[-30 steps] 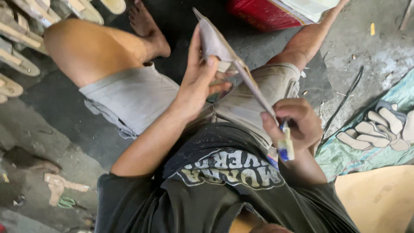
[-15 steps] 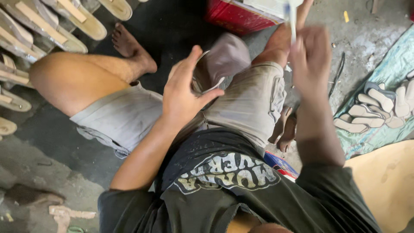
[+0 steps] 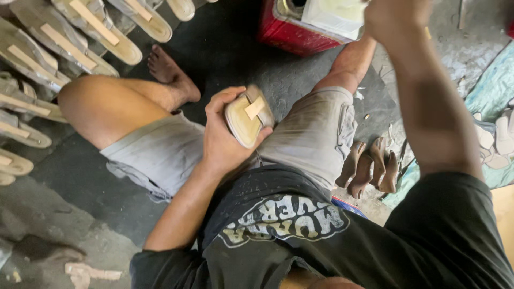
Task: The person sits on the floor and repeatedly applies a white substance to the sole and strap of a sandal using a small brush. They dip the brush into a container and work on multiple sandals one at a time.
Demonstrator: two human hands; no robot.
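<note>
I sit on the floor in grey shorts. My left hand point(image 3: 222, 144) grips a tan shoe sole point(image 3: 245, 119) with a pale strip stuck across it, held over my lap. My right hand point(image 3: 397, 17) is raised to the top edge of the view, next to a red tin point(image 3: 292, 29) and a white container point(image 3: 334, 15) that sits on the tin. The fingers of that hand are cut off by the frame, so what they hold is hidden.
Rows of tan soles with pale strips point(image 3: 80, 32) lie on the floor at the left. Several brown shoe pieces point(image 3: 369, 167) sit by my right thigh. A teal sheet point(image 3: 495, 88) with pale cut shapes lies at the right. The floor is dark and stained.
My right hand, which held a thin blue-tipped tool at my lap, has risen to the red tin at the top. My left hand has turned the sole flat over my lap.
</note>
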